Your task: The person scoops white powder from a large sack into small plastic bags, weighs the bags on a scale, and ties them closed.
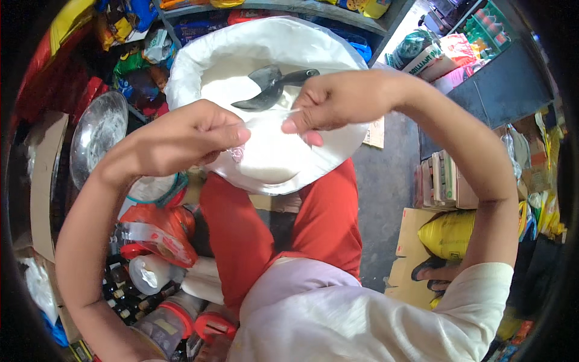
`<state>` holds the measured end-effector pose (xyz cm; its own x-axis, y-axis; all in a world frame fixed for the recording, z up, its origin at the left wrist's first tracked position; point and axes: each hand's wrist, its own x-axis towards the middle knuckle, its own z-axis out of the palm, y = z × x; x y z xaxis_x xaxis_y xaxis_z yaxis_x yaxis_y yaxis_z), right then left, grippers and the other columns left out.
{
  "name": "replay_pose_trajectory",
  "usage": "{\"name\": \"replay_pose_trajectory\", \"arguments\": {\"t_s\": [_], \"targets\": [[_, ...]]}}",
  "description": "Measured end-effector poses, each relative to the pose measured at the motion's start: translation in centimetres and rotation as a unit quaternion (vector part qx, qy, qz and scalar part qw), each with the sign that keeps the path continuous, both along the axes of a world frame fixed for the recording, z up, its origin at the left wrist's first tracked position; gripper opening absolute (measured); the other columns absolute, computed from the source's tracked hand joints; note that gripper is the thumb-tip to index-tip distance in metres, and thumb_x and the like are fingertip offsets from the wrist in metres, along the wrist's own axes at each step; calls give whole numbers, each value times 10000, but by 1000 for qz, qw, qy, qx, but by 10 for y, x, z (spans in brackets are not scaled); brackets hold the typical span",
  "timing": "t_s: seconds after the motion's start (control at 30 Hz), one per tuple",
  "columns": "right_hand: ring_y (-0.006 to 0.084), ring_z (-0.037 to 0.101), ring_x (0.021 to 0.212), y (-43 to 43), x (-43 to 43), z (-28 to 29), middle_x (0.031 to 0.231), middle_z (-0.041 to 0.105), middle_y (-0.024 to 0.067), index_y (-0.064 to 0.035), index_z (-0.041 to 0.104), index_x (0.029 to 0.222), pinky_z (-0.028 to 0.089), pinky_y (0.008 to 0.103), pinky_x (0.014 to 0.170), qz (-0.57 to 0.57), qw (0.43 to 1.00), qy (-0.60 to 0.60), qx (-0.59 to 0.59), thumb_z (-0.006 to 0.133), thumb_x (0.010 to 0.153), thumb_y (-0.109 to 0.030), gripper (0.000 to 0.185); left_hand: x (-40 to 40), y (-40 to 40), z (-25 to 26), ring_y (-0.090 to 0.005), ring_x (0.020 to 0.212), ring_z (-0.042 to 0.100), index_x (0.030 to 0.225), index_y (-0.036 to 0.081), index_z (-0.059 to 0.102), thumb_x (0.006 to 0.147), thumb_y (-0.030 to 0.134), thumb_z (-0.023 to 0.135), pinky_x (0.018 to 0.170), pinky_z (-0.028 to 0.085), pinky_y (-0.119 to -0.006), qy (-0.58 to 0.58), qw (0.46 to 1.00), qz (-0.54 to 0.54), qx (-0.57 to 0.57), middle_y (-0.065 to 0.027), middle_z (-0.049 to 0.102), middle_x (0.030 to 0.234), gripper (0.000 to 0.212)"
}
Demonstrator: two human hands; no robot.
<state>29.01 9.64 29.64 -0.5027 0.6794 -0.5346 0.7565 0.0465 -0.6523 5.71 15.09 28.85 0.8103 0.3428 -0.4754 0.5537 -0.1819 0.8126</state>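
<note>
My left hand pinches the top edge of a clear plastic bag between thumb and fingers. From the other side, my right hand pinches the same edge, a short way off. White powder or fine grains seem to fill the bag, though its outline blends with the white behind it. Under my left fingers is a small pink patch, too blurred to name. Behind both hands stands a large white plastic-lined sack, its mouth wide and holding white grains. A black scoop lies on these grains, its handle reaching towards my right hand.
To the left is a round metal basin with white residue. Below it are an orange plastic bag, red-lidded tubs and dark bottles. A yellow sack lies on cardboard at right, near someone's sandalled foot. Packed shelves stand ahead.
</note>
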Motion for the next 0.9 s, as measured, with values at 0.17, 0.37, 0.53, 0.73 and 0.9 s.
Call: {"name": "replay_pose_trajectory", "arguments": {"t_s": [0.17,0.37,0.53,0.73,0.9], "targets": [[204,542,625,66,-27,40,661,586,52,-33,664,860,428,333,614,122,935,-183,278,525,888,-361,357,-10,-28,-4,-85,553,470,886,14,592,920,264,529,631,460,-237,-144,954,228,-131,4,535,677,260],[212,564,664,80,-57,104,714,603,70,-32,661,894,441,333,642,158,831,-246,472,543,871,-331,322,-23,-99,-12,-131,838,539,1074,17,550,949,144,455,865,479,-349,-646,453,319,-525,-71,555,997,202],[219,582,695,41,-48,137,758,617,85,-31,659,923,452,333,666,132,805,-197,544,558,858,-307,301,32,-105,-27,-151,903,520,1025,41,540,947,106,439,939,435,-389,-797,388,101,-452,-68,510,986,144],[227,604,734,2,-37,136,811,634,103,-30,657,958,465,334,694,114,787,-164,584,576,842,-277,285,18,-35,19,-198,862,526,942,34,588,841,46,547,954,368,-432,-658,727,167,101,-69,562,920,109],[234,623,765,-11,-14,113,856,649,118,-29,655,987,476,334,717,79,797,-111,589,592,828,-253,281,-11,-88,78,-234,869,541,899,35,606,769,26,585,1018,300,-466,-206,706,-45,676,-88,554,871,132]]}}
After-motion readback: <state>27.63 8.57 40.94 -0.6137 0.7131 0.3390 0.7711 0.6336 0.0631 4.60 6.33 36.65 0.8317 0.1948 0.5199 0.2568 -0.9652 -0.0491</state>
